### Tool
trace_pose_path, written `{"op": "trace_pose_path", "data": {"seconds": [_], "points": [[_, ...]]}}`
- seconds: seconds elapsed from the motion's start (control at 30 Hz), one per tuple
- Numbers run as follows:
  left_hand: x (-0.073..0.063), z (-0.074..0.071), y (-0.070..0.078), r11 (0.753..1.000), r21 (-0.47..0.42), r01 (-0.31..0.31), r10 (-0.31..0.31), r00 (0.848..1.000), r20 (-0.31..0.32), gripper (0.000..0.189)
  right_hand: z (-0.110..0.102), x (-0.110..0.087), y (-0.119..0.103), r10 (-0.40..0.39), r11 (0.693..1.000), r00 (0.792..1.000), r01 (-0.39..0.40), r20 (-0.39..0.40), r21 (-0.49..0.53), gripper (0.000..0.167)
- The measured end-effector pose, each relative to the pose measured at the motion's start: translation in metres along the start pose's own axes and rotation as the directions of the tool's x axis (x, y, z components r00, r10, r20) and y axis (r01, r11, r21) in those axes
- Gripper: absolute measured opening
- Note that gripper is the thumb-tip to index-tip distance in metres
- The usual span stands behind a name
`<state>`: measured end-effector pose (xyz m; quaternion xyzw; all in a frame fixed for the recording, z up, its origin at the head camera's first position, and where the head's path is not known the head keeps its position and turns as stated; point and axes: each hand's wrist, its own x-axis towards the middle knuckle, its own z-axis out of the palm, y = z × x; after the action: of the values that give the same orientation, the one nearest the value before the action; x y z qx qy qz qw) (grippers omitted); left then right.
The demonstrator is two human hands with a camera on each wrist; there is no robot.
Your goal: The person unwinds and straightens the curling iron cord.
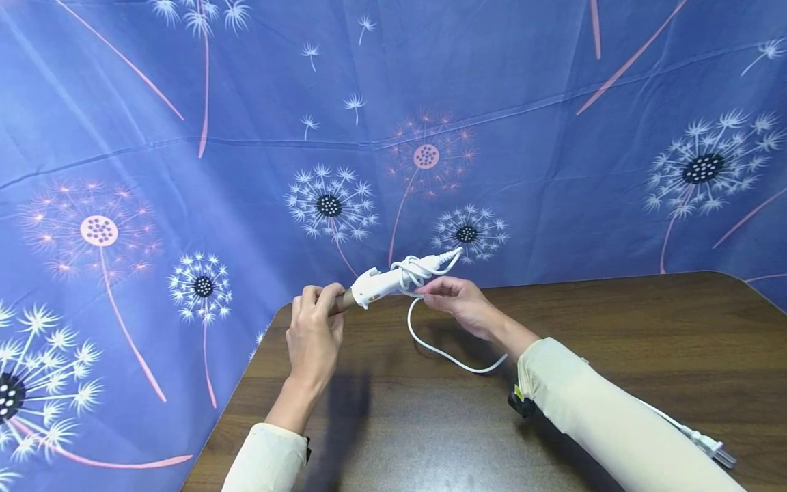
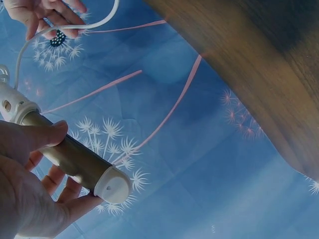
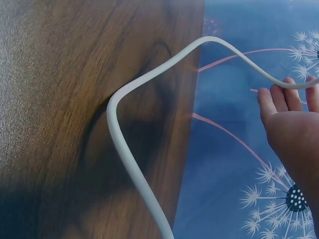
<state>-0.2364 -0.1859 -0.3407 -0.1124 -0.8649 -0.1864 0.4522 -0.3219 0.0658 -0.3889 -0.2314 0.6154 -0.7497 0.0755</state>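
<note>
A curling iron [image 1: 382, 283] with a white handle and a brownish metal barrel is held up over the far edge of the table. My left hand [image 1: 315, 335] grips it by the barrel [image 2: 82, 158], thumb on one side and fingers on the other; the white end cap [image 2: 113, 185] sticks out past the fingers. Loops of white power cord [image 1: 415, 272] are wound about the handle. Beside these loops my right hand [image 1: 465, 307] pinches the cord between thumb and fingers. In the right wrist view a slack length of cord [image 3: 128, 158] bends away from that hand [image 3: 294, 127].
The brown wooden table [image 1: 424, 424] ends at a blue curtain [image 1: 529, 171] printed with dandelions. A two-pin plug [image 1: 710, 445] lies on the table at the right, by the right sleeve [image 1: 615, 417]. Part of the cord runs hidden beneath that arm.
</note>
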Motion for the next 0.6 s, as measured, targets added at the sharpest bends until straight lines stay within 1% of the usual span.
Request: {"op": "trace_pose_path", "data": {"seconds": [0.03,0.1,0.17,0.23,0.33,0.43,0.5,0.6], "points": [[0.0,0.0,0.0,1.0,-0.001,0.001,-0.001,1.0,0.001,0.047,0.0,0.0,0.0,-0.002,1.0,1.0,0.002,0.0,0.014,0.035],[0.0,-0.001,0.0,1.0,0.001,0.001,-0.001,1.0,0.004,0.048,0.0,0.0,0.0,-0.007,0.999,1.0,0.008,-0.015,0.045,0.023],[0.0,-0.002,0.0,1.0,0.003,-0.002,0.002,1.0,0.008,0.048,-0.001,0.0,0.0,-0.015,0.998,0.999,0.017,-0.036,0.067,0.012],[-0.001,-0.002,0.0,1.0,0.004,-0.007,0.007,1.0,0.013,0.048,-0.002,0.0,0.0,-0.027,0.996,0.998,0.032,-0.065,0.08,0.006],[-0.002,-0.003,-0.001,1.0,-0.001,-0.02,0.02,0.999,0.026,0.048,-0.005,0.0,-0.002,-0.035,0.995,0.993,0.046,-0.115,0.09,0.006],[-0.003,-0.004,-0.002,0.999,-0.013,-0.039,0.04,0.998,0.055,0.047,-0.009,0.001,-0.003,-0.038,0.993,0.985,0.056,-0.171,0.103,0.011],[-0.004,-0.004,-0.003,0.998,-0.021,-0.057,0.058,0.994,0.089,0.049,-0.013,0.002,-0.004,-0.053,0.995,0.976,0.071,-0.213,0.076,0.012],[-0.005,-0.004,-0.004,0.996,-0.025,-0.084,0.087,0.985,0.147,0.051,-0.018,0.002,-0.005,-0.064,0.997,0.961,0.074,-0.27,0.027,0.005]]}}
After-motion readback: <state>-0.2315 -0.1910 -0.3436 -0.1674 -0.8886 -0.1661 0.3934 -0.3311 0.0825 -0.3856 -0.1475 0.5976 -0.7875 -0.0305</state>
